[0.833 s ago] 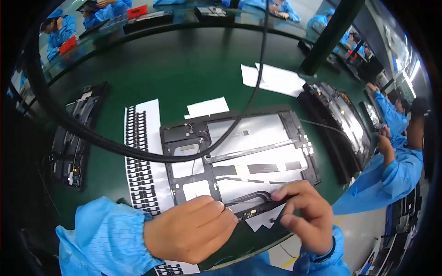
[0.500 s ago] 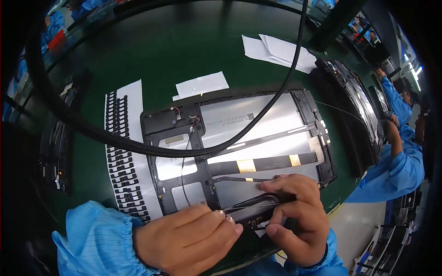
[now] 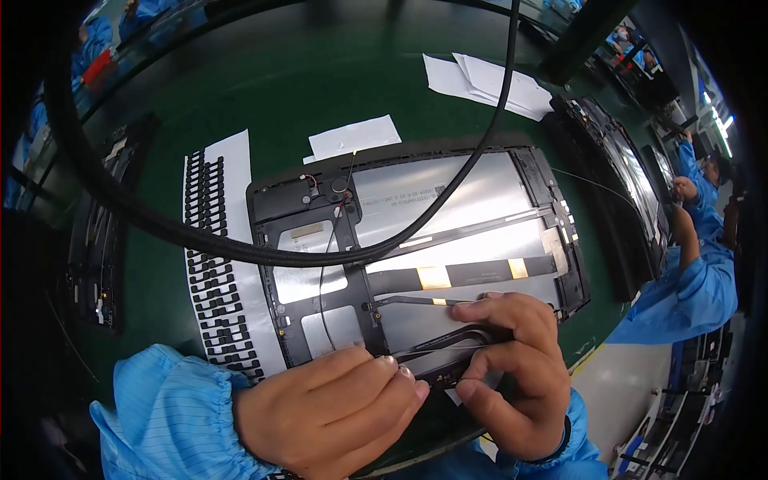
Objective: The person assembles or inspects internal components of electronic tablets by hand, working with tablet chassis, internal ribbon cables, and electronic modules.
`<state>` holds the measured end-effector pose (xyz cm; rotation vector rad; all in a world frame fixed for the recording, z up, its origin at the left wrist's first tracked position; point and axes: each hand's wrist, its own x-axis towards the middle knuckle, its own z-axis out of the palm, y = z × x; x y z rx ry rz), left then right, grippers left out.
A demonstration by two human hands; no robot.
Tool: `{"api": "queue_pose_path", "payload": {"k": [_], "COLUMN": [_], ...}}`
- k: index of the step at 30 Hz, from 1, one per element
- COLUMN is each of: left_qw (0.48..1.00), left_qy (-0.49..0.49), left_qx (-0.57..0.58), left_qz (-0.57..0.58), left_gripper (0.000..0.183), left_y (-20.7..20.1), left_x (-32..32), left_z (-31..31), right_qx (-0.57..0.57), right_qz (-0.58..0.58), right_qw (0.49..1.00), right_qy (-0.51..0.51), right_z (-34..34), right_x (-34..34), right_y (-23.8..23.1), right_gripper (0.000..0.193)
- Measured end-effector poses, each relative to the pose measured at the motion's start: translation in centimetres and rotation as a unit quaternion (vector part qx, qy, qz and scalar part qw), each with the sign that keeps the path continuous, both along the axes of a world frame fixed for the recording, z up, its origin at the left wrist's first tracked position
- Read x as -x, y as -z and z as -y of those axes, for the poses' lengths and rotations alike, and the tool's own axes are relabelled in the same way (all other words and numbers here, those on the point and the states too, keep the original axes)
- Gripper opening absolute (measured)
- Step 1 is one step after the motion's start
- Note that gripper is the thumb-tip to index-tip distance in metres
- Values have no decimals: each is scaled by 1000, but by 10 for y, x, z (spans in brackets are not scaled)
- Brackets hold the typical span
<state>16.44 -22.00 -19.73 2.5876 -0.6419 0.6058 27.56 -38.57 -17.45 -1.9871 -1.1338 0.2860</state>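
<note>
An opened flat device panel (image 3: pixel 448 216), black-framed with silver metal plates, lies in front of me. My left hand (image 3: pixel 328 412) is closed at its near edge, fingers pressed together. From its fingertips a thin cable (image 3: pixel 444 349) runs toward my right hand (image 3: pixel 524 364). There the thumb and a bent finger pinch at the panel's near edge; what lies between them is hidden. The index finger reaches over the metal plate. A black curved strip (image 3: pixel 456 333) sits between the hands. A dark wire (image 3: pixel 322 296) crosses the panel and disappears behind my left hand.
A white sheet with rows of small black pieces (image 3: pixel 210 264) lies left of the panel. White papers (image 3: pixel 488 84) are at the back. A thick black cable (image 3: pixel 320 258) loops across the view. Other panels stand left and right (image 3: pixel 616 192); a person in blue (image 3: pixel 692 272) works at right.
The panel and the papers appear slightly shifted in view. Both hands keep nearly the same pose. At far right, the co-worker's hands have moved.
</note>
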Motion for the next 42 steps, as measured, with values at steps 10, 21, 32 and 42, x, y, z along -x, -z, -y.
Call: {"api": "queue_pose_path", "payload": {"k": [10, 21, 32, 42], "left_qw": [992, 993, 994, 985], "left_qy": [-25, -27, -16, -86], "left_qx": [-123, -117, -105, 74], "left_qz": [-1, 5, 29, -132], "left_gripper": [25, 25, 27, 36], "left_y": [-11, -10, -7, -3], "left_x": [0, 1, 1, 79], "left_z": [8, 8, 6, -42], "right_qx": [-23, -70, -50, -48], "right_qz": [-2, 98, 221, 97], "right_qw": [1000, 991, 972, 979], "right_qy": [-13, -52, -55, -171], "right_z": [10, 7, -2, -1], "right_x": [-9, -9, 0, 80], "right_y": [-1, 10, -1, 15], "right_gripper": [12, 19, 17, 40]}}
